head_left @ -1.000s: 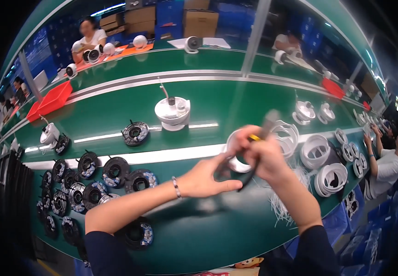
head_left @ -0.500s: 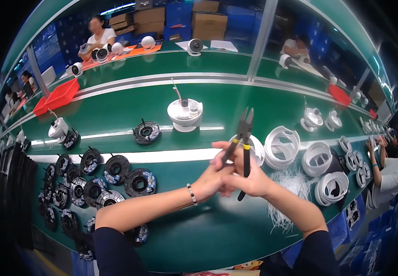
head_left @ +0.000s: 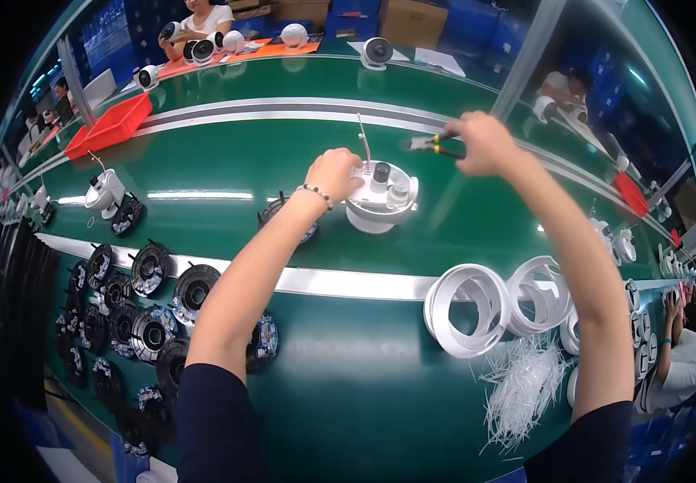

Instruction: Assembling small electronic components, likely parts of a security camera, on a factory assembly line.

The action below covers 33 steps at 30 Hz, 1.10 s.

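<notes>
My left hand (head_left: 336,179) is closed on the left rim of a white camera housing (head_left: 380,211). Out of this bowl-shaped housing stands a thin cable (head_left: 365,143), rising just beside my fingers, and a dark round part sits inside. In the air to the right, my right hand (head_left: 483,146) grips a pair of diagonal cutters (head_left: 436,146) with black and yellow handles. The jaws point left toward the cable and are apart from it; motion blurs them slightly. A round black part with a circuit board (head_left: 309,233) lies partly hidden behind my left forearm.
Several black round parts with circuit boards (head_left: 151,268) cover the left of the bench. White rings (head_left: 467,310) and a heap of thin white strips (head_left: 523,394) lie at right. A red tray (head_left: 110,129) is far left. Another person (head_left: 203,24) works across the bench.
My hands have moved apart and forward. The left has taken hold of the housing's rim; the right has carried the cutters up and right, turning them from upright to pointing left. The view has shifted.
</notes>
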Each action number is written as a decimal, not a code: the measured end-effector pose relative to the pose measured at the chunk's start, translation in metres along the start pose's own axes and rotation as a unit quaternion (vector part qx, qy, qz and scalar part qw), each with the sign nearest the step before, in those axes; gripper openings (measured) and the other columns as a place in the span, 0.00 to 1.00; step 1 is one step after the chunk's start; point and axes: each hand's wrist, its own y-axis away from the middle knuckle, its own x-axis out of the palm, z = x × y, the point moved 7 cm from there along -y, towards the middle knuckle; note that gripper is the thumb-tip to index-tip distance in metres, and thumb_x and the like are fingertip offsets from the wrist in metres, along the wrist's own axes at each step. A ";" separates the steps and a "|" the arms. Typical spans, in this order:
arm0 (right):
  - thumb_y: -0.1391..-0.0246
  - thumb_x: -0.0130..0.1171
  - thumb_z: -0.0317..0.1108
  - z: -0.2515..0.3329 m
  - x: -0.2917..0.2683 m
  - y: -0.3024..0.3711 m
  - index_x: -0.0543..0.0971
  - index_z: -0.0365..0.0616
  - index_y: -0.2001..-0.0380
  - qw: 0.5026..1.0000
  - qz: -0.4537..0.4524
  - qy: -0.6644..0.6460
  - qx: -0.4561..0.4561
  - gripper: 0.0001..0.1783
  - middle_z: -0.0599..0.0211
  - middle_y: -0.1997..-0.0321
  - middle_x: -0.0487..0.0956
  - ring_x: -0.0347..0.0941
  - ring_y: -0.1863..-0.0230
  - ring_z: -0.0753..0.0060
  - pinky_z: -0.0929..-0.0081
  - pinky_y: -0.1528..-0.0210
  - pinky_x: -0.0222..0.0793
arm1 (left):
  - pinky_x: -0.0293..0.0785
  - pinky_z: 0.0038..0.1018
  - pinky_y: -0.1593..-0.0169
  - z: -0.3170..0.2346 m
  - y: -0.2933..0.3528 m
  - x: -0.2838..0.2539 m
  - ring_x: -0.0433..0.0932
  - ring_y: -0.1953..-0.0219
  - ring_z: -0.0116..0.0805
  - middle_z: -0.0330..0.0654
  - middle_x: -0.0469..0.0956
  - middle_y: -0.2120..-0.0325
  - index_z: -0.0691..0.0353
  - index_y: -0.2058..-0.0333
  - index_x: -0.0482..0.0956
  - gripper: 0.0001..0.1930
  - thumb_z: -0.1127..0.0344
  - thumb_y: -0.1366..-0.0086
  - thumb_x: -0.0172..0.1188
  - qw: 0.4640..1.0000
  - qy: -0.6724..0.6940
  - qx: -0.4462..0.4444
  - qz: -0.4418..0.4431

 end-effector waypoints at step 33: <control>0.79 0.59 0.32 -0.026 0.076 0.015 0.77 0.43 0.69 0.998 0.025 -0.053 0.002 0.23 0.59 0.74 0.73 0.69 0.66 0.58 0.68 0.64 0.67 | 0.71 0.30 0.63 -0.031 -0.059 0.051 0.77 0.70 0.40 0.46 0.78 0.76 0.62 0.77 0.79 0.08 0.64 0.53 0.61 0.990 0.121 -0.065 -0.033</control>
